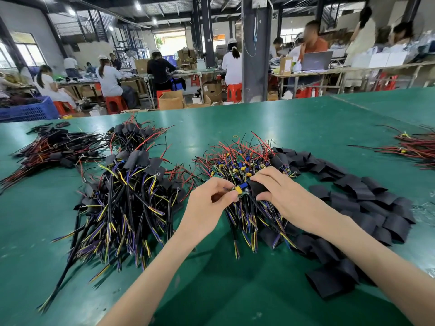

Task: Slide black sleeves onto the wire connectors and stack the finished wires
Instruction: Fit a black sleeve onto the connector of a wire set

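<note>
Sleeve meets connector, mid-desk point(306, 118).
Sleeved wires point(127, 196) piled left. Your left hand point(207, 203) fingers pinch the connector point(240, 188); your right hand point(280, 191) fingers pinch a black sleeve point(257, 188) against it. Loose sleeves point(367, 208) right.

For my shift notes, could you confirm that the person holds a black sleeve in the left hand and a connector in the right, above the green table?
Not quite: the hands are swapped. In the head view, the black sleeve is in the right hand, and the left hand holds the connector, above the green table.
</note>
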### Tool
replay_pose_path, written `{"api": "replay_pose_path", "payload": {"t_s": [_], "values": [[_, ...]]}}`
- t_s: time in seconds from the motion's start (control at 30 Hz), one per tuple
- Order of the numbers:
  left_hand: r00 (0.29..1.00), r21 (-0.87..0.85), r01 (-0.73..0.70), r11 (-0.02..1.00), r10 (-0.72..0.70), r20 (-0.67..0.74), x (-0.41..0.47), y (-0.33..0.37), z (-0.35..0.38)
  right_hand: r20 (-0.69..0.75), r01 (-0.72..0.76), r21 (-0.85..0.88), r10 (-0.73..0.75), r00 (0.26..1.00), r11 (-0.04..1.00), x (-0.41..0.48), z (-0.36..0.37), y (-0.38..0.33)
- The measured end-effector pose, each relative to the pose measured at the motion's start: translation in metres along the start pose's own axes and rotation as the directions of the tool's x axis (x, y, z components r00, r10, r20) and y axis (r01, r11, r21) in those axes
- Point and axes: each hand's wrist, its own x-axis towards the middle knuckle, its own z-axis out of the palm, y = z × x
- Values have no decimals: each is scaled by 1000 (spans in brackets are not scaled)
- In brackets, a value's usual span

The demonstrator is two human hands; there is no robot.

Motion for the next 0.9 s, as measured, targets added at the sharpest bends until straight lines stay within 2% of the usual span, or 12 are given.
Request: {"api": "replay_pose_path", "payload": {"t_s": [0.13, 0.27, 0.43, 0.6, 0.77, 0.9], "values": [[999, 2, -5, 1000, 5, 33, -1, 2, -1, -28, -17, 69, 19, 999, 997, -1, -5, -6], [999, 77, -47, 996, 45, 28, -1, 3, -3, -11, 36, 40, -36, 999, 999, -1, -8, -11], [996, 152, -86, 985, 81, 41, -1, 3, -4, -42, 5, 311, 8, 999, 950, -1, -8, -4], [996, 167, -74, 983, 65, 61, -1, 3, -4, 1, 2, 377, -3, 1000, 926, -2, -9, -5], [999, 156, -29, 987, 23, 44, 0, 3, -6, -59, 21, 338, -1, 998, 941, -3, -6, -11], [999, 144, -24, 989, 18, 43, 1, 4, -8, -97, 58, 171, -41, 994, 983, -4, -3, -13]]}}
